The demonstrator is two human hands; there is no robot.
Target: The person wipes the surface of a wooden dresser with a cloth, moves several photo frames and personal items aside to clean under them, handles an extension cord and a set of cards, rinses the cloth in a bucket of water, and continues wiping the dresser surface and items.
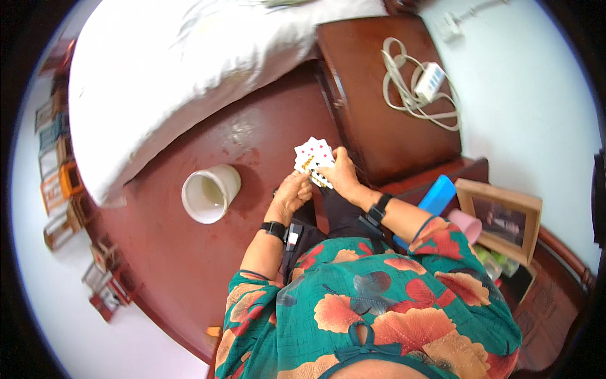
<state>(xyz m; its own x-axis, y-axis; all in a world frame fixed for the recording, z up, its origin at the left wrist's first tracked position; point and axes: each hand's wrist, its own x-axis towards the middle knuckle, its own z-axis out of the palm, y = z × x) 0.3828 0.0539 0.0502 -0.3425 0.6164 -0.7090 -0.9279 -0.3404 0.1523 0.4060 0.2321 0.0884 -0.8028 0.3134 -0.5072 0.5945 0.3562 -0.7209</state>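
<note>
Here, your left hand (291, 192) and right hand (343, 175) flank the fanned playing cards (315, 150), each grip clamped on them, forearms (264, 251) converging toward them.

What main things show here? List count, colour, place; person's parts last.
Floor: one, reddish, centre
Bed: one, white, upper left
Bucket: one, white, centre left
Cabinet: one, brown, upper right
Power strip: one, white, on cabinet
Socket: one, white, top right
Picture frame: one, brown, right
Round thing: one, pink, right
Long object: one, blue, right
Distant items: several, mixed colours, far left
Playing cards: several, white, centre
Shirt: one, green floral, bottom
Wristbands: two, black, centre
Left hand: one, bare, holding cards
Right hand: one, bare, holding cards
</note>
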